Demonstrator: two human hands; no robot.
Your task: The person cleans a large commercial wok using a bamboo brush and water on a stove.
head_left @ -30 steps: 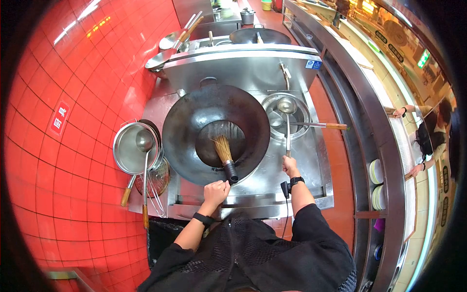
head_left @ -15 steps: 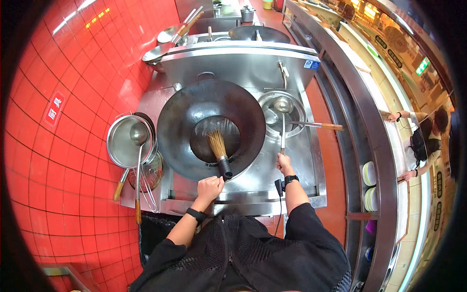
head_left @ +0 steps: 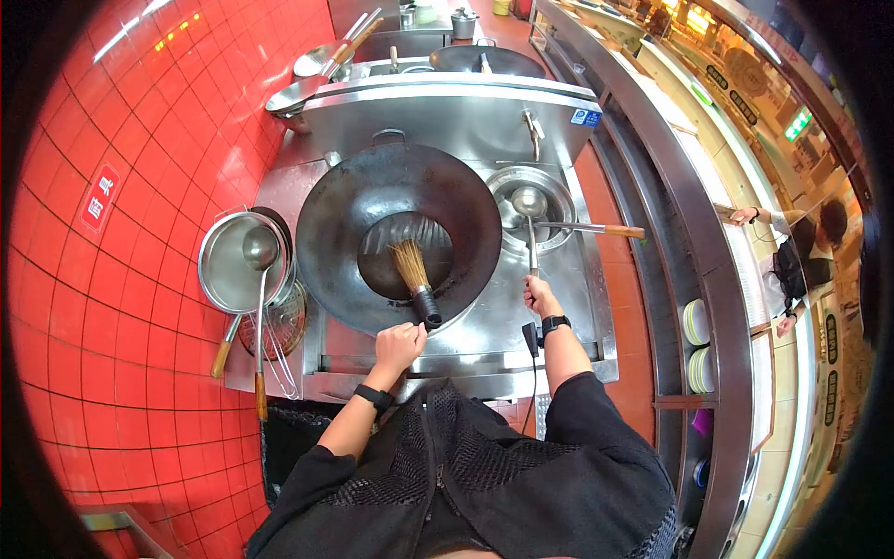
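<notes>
A large dark wok (head_left: 326, 242) sits on the steel range, with a thin pool of liquid in its bottom. My left hand (head_left: 400, 347) is closed at the wok's near edge; the part it grips is hidden under the fingers. Beside those fingers, a bamboo wok brush (head_left: 412, 270) leans inside the wok, its black handle toward me. My right hand (head_left: 540, 296) is closed around the handle of a steel ladle (head_left: 529, 201). The ladle's bowl is over a round metal pot (head_left: 563, 191) at the right. Across that pot lies another utensil with a wooden handle (head_left: 622, 232).
At the left, a ladle (head_left: 261, 248) rests in a strainer pot (head_left: 219, 270) against the red tiled wall. A faucet (head_left: 534, 130) stands behind the pot. Another wok (head_left: 466, 61) is beyond the steel splashback. Shelves with plates (head_left: 697, 321) line the right; another person is past the counter.
The view has shifted slightly. My right hand has come a little closer to the pot, and the ladle's handle looks shorter. My left hand stays at the wok's near edge.
</notes>
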